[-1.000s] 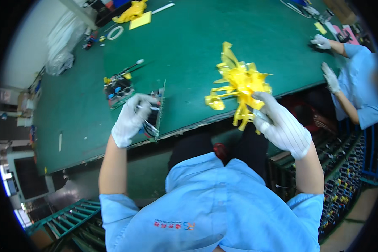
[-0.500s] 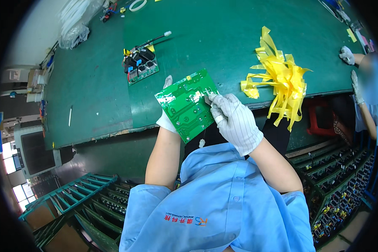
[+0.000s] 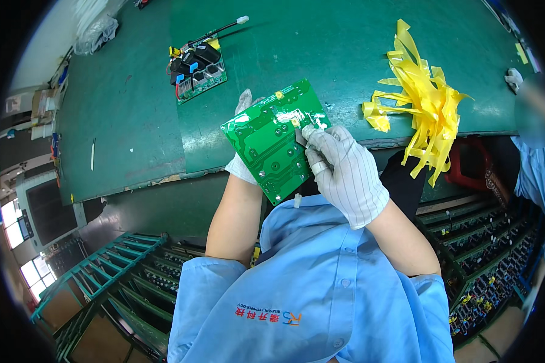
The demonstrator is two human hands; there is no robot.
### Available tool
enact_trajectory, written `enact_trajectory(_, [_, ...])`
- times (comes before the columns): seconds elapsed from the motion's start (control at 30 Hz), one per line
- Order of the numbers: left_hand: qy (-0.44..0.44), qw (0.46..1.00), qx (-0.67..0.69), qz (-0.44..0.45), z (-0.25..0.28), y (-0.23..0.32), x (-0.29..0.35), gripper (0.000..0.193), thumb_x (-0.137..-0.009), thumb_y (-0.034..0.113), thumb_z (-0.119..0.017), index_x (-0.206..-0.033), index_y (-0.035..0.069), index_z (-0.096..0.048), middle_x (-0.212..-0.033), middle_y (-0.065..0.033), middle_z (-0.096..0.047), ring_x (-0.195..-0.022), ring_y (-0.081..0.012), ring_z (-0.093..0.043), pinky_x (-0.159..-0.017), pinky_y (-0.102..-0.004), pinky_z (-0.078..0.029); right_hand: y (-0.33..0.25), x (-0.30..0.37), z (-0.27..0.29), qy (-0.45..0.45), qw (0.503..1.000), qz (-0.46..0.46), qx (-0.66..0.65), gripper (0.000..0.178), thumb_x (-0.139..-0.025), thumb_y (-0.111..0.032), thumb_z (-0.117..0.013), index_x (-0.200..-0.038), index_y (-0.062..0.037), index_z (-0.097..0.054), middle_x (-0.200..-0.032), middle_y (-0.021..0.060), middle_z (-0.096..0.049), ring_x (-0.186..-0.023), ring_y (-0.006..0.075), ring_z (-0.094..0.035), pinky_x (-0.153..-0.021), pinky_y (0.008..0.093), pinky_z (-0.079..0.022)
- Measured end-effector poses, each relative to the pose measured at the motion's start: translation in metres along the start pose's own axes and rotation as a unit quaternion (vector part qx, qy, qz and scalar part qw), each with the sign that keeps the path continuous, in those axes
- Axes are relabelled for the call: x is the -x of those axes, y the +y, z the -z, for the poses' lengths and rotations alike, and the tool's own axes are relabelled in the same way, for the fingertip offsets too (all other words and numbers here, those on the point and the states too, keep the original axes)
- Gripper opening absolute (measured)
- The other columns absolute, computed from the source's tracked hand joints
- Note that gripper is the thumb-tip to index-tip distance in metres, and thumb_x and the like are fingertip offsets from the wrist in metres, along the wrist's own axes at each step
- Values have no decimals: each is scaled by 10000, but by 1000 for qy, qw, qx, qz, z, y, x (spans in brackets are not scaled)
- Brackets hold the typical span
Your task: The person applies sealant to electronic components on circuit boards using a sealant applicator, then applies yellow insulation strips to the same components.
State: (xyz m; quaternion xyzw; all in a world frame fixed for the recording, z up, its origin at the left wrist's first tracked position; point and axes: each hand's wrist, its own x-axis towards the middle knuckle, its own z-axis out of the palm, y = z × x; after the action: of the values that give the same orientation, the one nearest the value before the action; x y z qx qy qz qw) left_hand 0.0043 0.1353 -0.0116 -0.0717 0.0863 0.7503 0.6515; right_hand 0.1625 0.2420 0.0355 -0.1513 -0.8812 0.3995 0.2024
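A green circuit board (image 3: 266, 148) is held tilted above the table's front edge, its solder side facing up. My left hand (image 3: 242, 166), in a pale glove, grips it at the left edge; most of its fingers are hidden behind the board. My right hand (image 3: 348, 169), in a white striped glove, is closed in a pinch on a small flat grey piece (image 3: 300, 138), which rests against the board's right part. The kind of this piece is too small to tell. A white connector (image 3: 298, 201) hangs just below the board.
Another board with black and blue components (image 3: 197, 66) and a cable lies on the green table (image 3: 297, 42). Right of it sits a heap of yellow tape strips (image 3: 427, 109). Racks of boards (image 3: 490, 254) stand low at right and left. A co-worker's gloved hand (image 3: 513, 80) is at far right.
The view has shifted, so the table things sit a little differently. The board tips slightly, and my right hand's pinch stays on its right part. One of the co-worker's hands is out of sight.
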Motion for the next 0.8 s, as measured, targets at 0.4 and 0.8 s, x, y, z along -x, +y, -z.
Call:
enact_trajectory(0.4, [12, 999, -39, -26, -1, -4, 3, 741, -956, 675, -344, -1256, 56, -619, -1198, -201, -667, -1011, -338, -679, -892, -490, -561, -23, -1, -1, -49, 996, -66, 42, 426, -925, -58, -569, -1350, -69, -543, -968, 221, -601, -816, 403, -627, -668, 468, -519])
enact_trajectory(0.8, [5, 995, -77, -68, -8, -2, 4, 646, -984, 616, -361, -1193, 79, -653, -1197, -167, -680, -1008, -286, -683, -900, -469, -558, 11, -28, 9, -1, 986, -10, -167, 340, -997, -68, -491, -1324, 4, -546, -1220, 253, -624, -1127, 384, -621, -940, 399, -502])
